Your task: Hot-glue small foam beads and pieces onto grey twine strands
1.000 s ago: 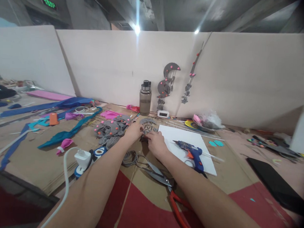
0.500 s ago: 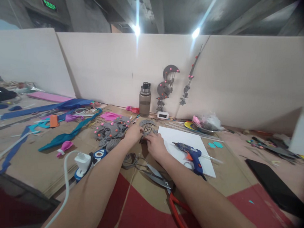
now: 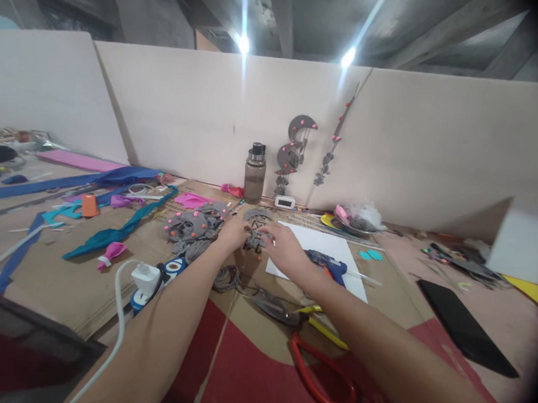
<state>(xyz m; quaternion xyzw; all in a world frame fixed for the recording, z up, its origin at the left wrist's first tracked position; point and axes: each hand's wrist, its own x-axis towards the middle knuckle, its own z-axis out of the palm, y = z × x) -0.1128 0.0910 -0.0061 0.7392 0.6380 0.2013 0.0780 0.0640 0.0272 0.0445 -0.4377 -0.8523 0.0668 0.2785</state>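
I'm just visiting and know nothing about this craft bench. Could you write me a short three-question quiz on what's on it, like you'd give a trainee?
1. True or false: both hands, the left hand and the right hand, are at the grey cutout piece.
2. What lies on the white sheet just right of the right hand? A) blue glue gun B) a hammer C) a paintbrush
3. Fill in: the scissors near the front edge have ____ handles.

Key
1. True: both sets of fingers meet on it, though the exact grip is too small to tell.
2. A
3. Red
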